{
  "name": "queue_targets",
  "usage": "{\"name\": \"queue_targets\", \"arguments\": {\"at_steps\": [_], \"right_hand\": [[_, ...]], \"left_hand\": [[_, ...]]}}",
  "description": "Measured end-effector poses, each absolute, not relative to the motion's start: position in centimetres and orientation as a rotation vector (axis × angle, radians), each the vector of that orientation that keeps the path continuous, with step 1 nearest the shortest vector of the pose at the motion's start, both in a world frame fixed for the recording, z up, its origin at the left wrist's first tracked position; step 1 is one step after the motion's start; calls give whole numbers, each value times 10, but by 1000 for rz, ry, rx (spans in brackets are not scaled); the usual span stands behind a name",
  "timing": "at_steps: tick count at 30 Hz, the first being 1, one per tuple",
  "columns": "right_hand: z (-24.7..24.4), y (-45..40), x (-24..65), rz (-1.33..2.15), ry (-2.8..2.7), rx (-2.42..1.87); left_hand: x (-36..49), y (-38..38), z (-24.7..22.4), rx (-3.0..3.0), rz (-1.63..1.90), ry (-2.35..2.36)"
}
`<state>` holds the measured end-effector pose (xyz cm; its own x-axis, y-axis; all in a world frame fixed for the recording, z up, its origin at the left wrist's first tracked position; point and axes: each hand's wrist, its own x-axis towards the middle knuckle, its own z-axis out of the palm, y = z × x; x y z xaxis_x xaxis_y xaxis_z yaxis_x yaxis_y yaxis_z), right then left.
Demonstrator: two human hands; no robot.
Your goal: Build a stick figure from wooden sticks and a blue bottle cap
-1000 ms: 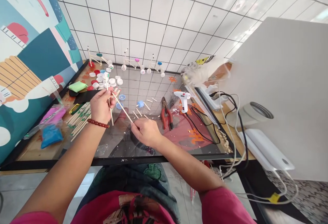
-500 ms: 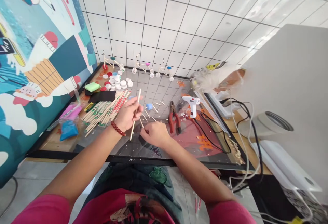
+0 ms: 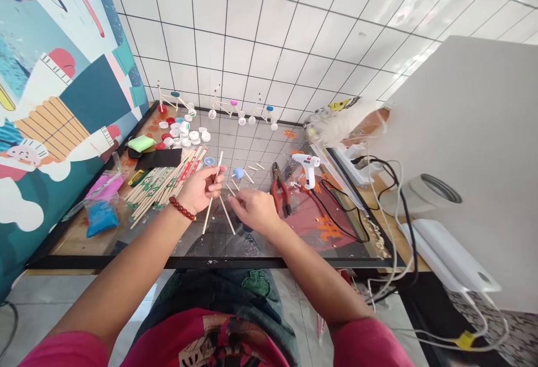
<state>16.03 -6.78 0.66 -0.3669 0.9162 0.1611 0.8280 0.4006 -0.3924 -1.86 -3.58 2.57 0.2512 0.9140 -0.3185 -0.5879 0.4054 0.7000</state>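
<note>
One pale stick (image 3: 207, 217) is pinched in the left grip (image 3: 204, 189), a second stick (image 3: 227, 215) slants down from beneath its fingers, and the right grip (image 3: 255, 208) is loosely curled just beside them, its contents impossible to tell. Both grips are set above a glossy, crumb-strewn tabletop (image 3: 176, 239), with a white tiled wall (image 3: 244, 25) beyond and an illustrated panel (image 3: 75, 95) to their left. Orange characters (image 3: 330, 228) are seen right of the right grip, and printed wrappers (image 3: 156, 183) left of the left, neither legibly.
</note>
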Motion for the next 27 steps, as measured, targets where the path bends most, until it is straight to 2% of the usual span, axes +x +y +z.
{"name": "queue_targets", "arguments": {"at_steps": [6,9,12,16,18,22,27], "right_hand": [[8,-57,172,982,-1766,-1079],[8,-54,173,1135,-1708,-939],[10,-50,185,976,-1702,-1108],[5,-50,220,300,-1757,-1678],[-1,-53,235,146,-1798,-1914],[-8,-58,247,178,-1942,-2100],[-4,-48,242,331,-1884,-2109]], "left_hand": [[-15,-46,23,691,623,676],[-11,-50,21,773,556,677],[-11,-48,21,759,672,691],[-15,-40,25,664,880,724],[-19,-38,29,615,926,750],[-35,-34,40,519,1116,689],[-62,-29,50,438,1375,510]]}}
